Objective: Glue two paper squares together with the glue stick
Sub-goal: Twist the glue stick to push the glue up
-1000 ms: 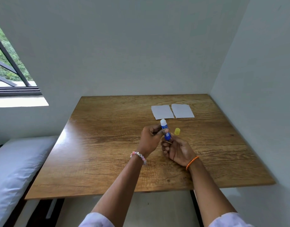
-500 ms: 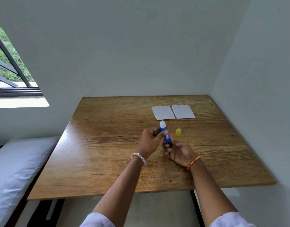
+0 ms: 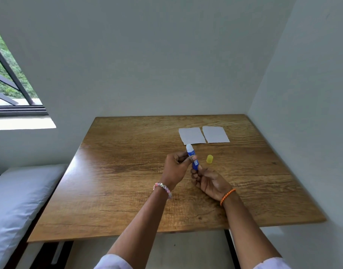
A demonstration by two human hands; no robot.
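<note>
Since a second ago both hands have barely shifted; the white tip stands a little taller. The left hand [image 3: 175,167] pinches the glue stick [image 3: 193,159] mid-barrel, while the right hand [image 3: 209,182] closes round its base, likely twisting. Wound too far, the glue could snap or smear. Just right of the fingers stands the yellow cap [image 3: 209,159]; beyond them the two paper squares [image 3: 192,135] lie side by side, light enough to slide under the stroke.

Wood-grain table [image 3: 128,191], matt paper squares [image 3: 192,135]
</note>
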